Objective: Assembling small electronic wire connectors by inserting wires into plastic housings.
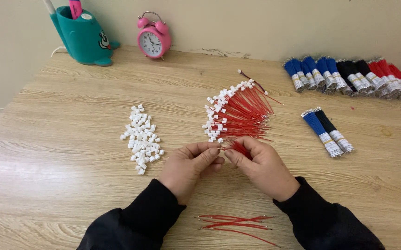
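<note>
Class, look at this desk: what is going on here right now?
A person in black sleeves works at a wooden table. The left hand and right hand meet at the fingertips, the right pinching thin red wires. Ahead lies a fan of red wires with white connectors; left of it, a pile of loose white connectors. More loose red wires lie between the wrists. Bundled blue, black and red wires sit at right.

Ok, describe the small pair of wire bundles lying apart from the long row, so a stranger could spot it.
Start at the wooden table and find the long row of wire bundles along its far right edge. Nearer than that row, right of the fan of red wires, lies the pair. Only two bundles, one blue and one black, alone.
</note>
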